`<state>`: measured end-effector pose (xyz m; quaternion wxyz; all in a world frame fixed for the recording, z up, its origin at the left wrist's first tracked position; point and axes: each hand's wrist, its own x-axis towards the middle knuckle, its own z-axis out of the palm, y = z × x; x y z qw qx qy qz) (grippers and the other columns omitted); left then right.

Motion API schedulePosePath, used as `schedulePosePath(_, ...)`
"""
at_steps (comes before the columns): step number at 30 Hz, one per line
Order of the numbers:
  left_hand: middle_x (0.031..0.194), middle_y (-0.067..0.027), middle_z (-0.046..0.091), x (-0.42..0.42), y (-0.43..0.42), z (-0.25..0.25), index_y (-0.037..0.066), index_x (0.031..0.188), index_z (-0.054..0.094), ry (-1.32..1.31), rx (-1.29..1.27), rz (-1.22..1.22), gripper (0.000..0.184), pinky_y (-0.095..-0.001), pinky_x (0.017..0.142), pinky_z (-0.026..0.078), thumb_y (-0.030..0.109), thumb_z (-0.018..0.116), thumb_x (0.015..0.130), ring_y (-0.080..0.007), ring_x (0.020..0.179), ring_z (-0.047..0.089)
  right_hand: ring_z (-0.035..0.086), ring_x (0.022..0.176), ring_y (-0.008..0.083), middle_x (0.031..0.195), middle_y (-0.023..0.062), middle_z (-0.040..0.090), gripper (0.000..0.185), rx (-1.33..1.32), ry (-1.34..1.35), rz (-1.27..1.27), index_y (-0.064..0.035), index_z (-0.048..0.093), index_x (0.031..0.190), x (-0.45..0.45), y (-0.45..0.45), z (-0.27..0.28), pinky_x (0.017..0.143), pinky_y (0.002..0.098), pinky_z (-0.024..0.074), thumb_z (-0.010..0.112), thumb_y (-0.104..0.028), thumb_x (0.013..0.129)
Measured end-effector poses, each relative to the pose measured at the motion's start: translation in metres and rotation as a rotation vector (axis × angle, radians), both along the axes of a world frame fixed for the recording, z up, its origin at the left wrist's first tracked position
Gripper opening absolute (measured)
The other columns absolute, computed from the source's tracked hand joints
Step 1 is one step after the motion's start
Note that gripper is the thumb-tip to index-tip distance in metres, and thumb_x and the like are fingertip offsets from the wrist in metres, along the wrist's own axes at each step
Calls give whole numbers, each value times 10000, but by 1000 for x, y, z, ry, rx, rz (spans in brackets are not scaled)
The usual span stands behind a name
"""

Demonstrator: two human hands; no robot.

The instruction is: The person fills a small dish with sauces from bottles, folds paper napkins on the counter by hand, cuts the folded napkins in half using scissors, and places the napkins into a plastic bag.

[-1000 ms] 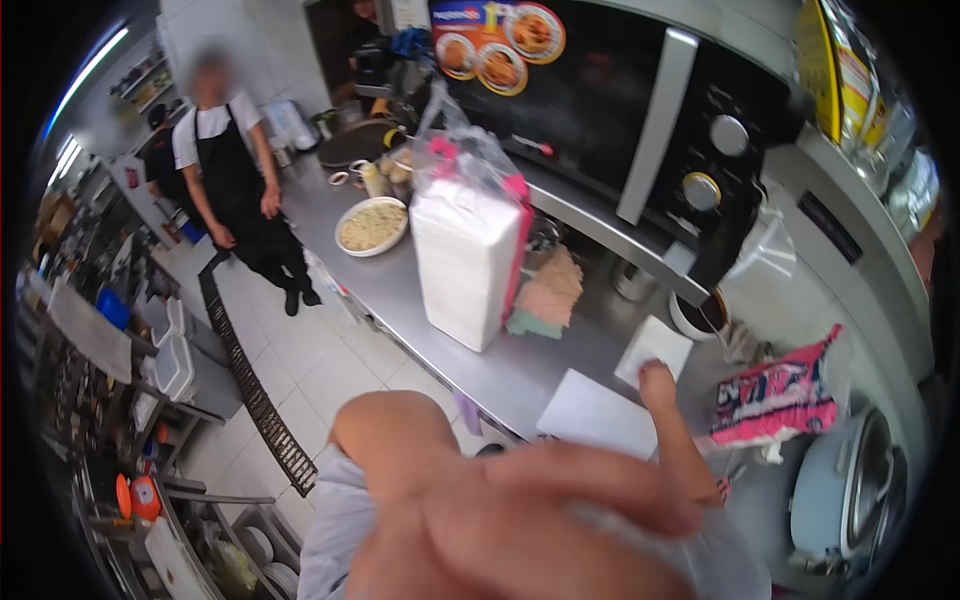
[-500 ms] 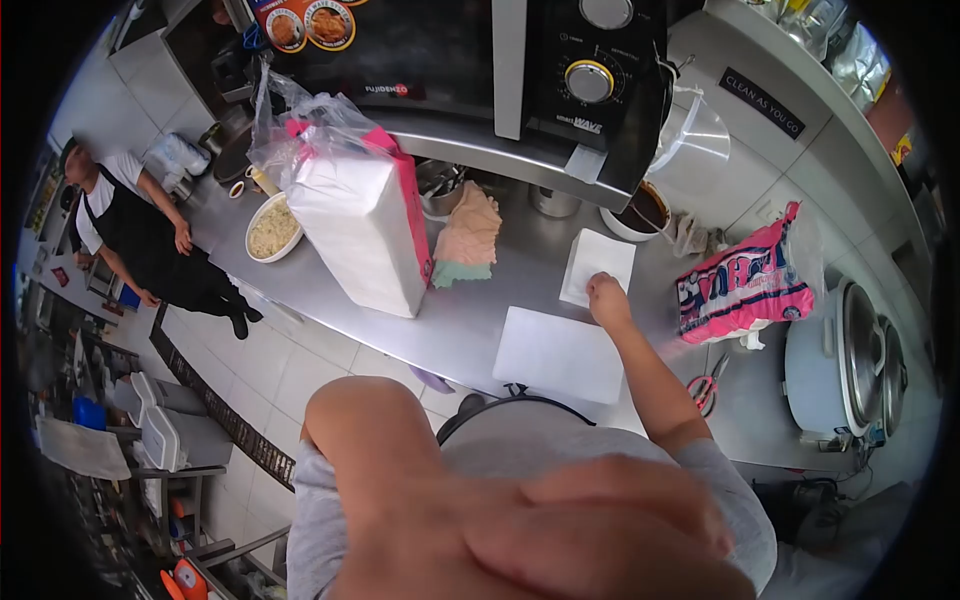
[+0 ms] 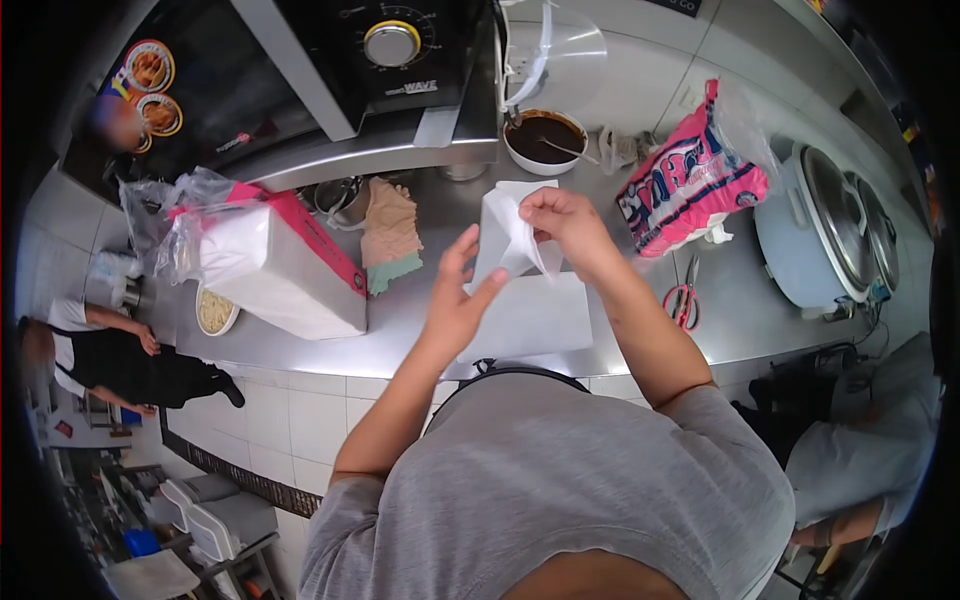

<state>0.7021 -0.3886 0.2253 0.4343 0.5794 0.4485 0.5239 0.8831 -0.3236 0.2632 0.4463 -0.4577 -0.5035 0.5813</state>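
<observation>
My right hand [image 3: 572, 225] pinches the edge of a thin white paper napkin [image 3: 518, 245], lifted off the counter and partly unfolded. On the napkin's left, my left hand [image 3: 455, 300] is open, thumb and fingers spread, close to its edge; whether it touches cannot be made out. Behind the lifted napkin shows a small white stack of napkins [image 3: 528, 187], mostly covered. A flat white rectangular sheet or board [image 3: 540, 322] lies on the steel counter just below my hands.
Left stand a tall pack of white paper [image 3: 270, 270], a peach-and-green cloth [image 3: 390, 225] and a microwave [image 3: 400, 80]. A bowl of dark sauce [image 3: 540, 145], pink bag [image 3: 690, 180], red-handled scissors [image 3: 684, 300] and rice cooker [image 3: 800, 230] are rightward. People stand at both sides.
My right hand has raised a napkin from the stack. My left hand has moved from close before the camera to beside the napkin. The view has shifted right.
</observation>
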Motion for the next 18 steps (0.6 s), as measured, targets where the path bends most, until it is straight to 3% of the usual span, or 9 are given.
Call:
schedulePosePath(2,1172,-122,543,9,-2,3,30,1171,523,173,97,7,422,-382,916,419,175,706,819,-248,1079,533,540,714,75,809,-22,604,89,-49,71,36,-53,626,890,-4,-10,6,679,241,439,605,-139,883)
schedulePosePath(4,1085,-119,595,11,2,9,23,1108,552,344,183,16,377,-357,877,440,146,725,796,-238,1000,570,542,801,70,864,-20,606,105,-106,107,57,-54,620,927,-4,-14,2,724,246,440,611,-146,880)
schedulePosePath(6,966,-88,624,6,13,-5,15,1038,569,235,77,33,293,-314,818,455,89,712,794,-198,900,588,549,864,75,891,-18,605,129,-147,126,40,-48,620,971,-6,-22,4,772,256,449,621,-133,873)
schedulePosePath(10,819,-29,635,5,15,-9,4,947,581,-53,-46,85,156,-238,719,462,-17,656,812,-108,759,575,573,892,106,967,25,626,203,126,171,114,-25,617,1049,-14,-41,3,790,273,475,642,-100,861)
schedulePosePath(13,848,-20,628,5,14,-7,9,934,576,-155,-100,131,140,-207,708,446,-65,618,822,-63,774,558,569,870,87,933,14,636,200,158,110,64,-8,630,1039,-10,-41,-6,815,245,453,651,-70,850)
schedulePosePath(15,856,-24,629,1,16,-12,14,928,576,-243,-84,101,134,-202,706,446,-65,613,827,-64,770,560,570,810,75,896,21,648,167,116,-23,60,5,644,1002,2,-35,-12,762,223,458,652,-74,855)
schedulePosePath(18,864,-25,628,-2,12,-10,18,928,574,-285,-145,53,122,-199,709,447,-48,619,836,-65,775,566,560,745,62,829,16,651,138,162,-57,-149,14,655,965,0,-26,-13,700,205,457,647,-78,864)
